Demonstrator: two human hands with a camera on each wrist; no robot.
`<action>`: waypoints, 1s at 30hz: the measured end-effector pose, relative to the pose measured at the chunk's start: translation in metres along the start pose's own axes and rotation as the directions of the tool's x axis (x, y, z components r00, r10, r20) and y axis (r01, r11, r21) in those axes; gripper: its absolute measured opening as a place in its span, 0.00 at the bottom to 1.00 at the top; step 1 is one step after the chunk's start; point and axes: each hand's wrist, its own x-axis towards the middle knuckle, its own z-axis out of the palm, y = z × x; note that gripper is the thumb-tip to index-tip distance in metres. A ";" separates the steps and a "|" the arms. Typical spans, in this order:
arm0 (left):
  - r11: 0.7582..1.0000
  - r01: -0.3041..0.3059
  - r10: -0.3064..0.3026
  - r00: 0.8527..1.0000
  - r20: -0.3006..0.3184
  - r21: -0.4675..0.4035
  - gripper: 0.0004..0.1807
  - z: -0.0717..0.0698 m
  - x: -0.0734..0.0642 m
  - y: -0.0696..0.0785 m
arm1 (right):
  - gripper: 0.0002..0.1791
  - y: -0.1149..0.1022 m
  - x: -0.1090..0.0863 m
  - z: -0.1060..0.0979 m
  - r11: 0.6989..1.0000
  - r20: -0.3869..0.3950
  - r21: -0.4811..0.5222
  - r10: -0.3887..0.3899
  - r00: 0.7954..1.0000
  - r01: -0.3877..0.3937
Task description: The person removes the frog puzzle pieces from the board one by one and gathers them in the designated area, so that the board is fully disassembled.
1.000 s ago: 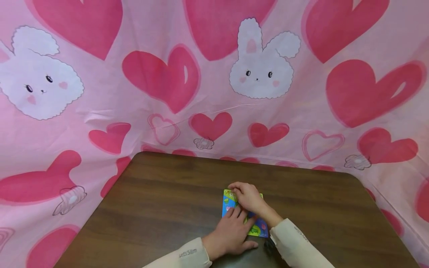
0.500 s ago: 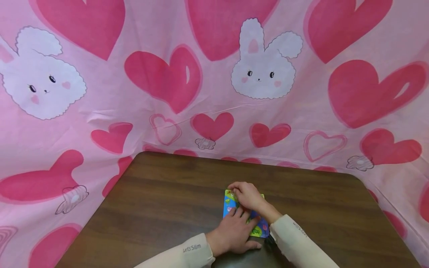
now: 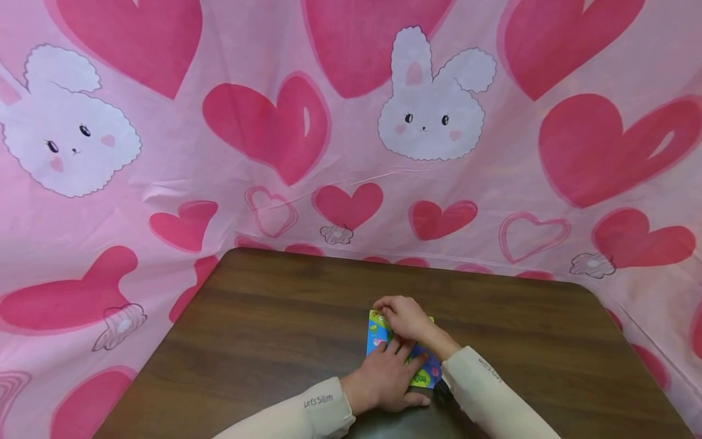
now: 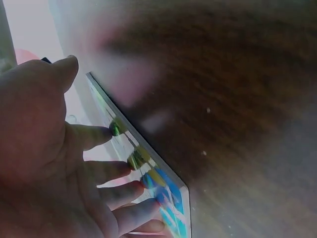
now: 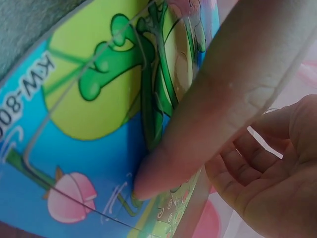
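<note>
A flat, brightly printed package [image 3: 375, 335] lies on the brown table under both hands. Blue, yellow and green cartoon pictures cover it, and thin shiny lines like clear plastic cross its face in the right wrist view. My left hand [image 3: 386, 378] presses on its lower part with straight, spread fingers; in the left wrist view the fingertips [image 4: 138, 166] meet the printed face near the edge. At the top edge my right hand [image 3: 406, 317] has curled fingers, thumb close to the index finger, gripping the package there. The right fingertips are partly hidden in the right wrist view.
The wooden table [image 3: 274, 323] spreads to the left, right and behind the hands. A pink cloth [image 3: 351, 152] with hearts and rabbits hangs behind and along the sides. A small black object [image 3: 442, 390] sits beside the right wrist.
Both hands keep nearly the same pose on the package. The whole scene shifts slightly in the head view.
</note>
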 end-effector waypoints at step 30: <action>0.989 0.021 -0.002 0.992 0.123 -0.149 0.46 -0.013 0.016 -0.002 | 0.11 0.003 0.015 -0.004 0.998 0.077 -0.030 -0.046 0.996 0.049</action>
